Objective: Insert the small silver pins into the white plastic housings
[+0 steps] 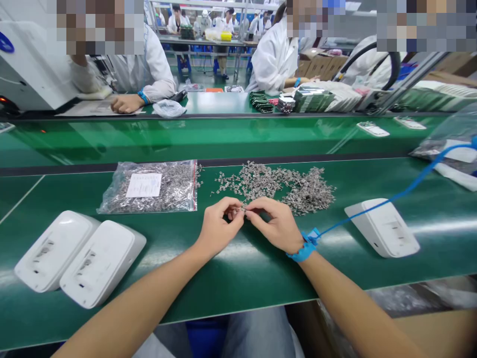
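Note:
My left hand [219,224] and my right hand [274,223] meet at their fingertips over the green table [238,268], pinching small metal clips [241,211] between them. Just beyond the fingers lies a loose heap of the same metal parts [278,185]. A clear plastic bag of metal parts [151,186] with a white label lies to the left of the heap. A blue wrist strap [304,246] circles my right wrist, and its blue cord [406,190] runs off to the right.
Two white plastic housings [80,256] lie side by side at the near left, a third white housing [382,227] at the right. A green conveyor belt [208,136] runs behind. Across it, people in white coats work at a bench with stacked parts.

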The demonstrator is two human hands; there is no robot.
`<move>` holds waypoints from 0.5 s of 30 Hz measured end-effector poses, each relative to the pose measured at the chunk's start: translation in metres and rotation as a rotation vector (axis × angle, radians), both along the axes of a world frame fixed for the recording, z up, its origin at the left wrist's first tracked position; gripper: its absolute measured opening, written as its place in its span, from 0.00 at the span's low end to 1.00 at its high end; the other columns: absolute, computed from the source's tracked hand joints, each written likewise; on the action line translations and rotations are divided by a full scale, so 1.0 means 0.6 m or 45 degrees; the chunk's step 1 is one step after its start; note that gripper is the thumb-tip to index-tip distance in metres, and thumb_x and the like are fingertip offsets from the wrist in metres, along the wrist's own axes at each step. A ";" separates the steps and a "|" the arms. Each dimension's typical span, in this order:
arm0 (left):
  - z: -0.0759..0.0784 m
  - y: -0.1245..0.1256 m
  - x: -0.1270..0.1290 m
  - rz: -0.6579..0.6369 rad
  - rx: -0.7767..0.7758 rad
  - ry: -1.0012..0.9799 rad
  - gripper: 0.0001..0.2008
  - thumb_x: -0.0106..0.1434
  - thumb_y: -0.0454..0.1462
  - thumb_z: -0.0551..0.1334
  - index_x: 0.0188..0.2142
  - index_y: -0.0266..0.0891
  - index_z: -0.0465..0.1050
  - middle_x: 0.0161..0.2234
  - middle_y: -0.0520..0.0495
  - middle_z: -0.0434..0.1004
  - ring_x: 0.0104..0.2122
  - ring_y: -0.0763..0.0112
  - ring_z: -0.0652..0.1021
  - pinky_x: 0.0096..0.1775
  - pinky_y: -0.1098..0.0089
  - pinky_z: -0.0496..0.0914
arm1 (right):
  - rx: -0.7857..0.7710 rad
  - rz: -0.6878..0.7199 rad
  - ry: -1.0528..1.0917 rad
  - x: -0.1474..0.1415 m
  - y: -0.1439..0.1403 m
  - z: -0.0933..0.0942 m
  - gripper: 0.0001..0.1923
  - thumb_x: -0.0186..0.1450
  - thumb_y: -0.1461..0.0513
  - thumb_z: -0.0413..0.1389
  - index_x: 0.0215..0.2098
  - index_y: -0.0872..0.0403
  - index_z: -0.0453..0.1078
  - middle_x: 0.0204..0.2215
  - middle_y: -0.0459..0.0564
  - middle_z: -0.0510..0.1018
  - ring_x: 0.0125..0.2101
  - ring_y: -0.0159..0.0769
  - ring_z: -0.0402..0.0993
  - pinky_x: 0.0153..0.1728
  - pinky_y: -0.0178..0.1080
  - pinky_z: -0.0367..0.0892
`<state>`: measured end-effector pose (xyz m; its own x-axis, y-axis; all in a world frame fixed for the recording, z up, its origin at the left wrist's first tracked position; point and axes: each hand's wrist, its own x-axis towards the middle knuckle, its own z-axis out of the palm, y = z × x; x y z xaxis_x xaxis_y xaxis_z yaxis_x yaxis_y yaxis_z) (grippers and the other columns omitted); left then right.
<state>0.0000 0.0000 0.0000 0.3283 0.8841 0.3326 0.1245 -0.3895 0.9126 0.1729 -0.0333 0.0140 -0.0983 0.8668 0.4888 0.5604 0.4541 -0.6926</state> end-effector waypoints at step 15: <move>0.005 -0.006 0.002 -0.189 0.052 -0.083 0.08 0.61 0.35 0.64 0.42 0.39 0.71 0.33 0.49 0.75 0.30 0.74 0.74 0.34 0.71 0.72 | 0.175 0.077 0.098 0.002 -0.010 0.006 0.06 0.65 0.68 0.57 0.37 0.51 0.72 0.35 0.49 0.78 0.38 0.39 0.76 0.41 0.43 0.73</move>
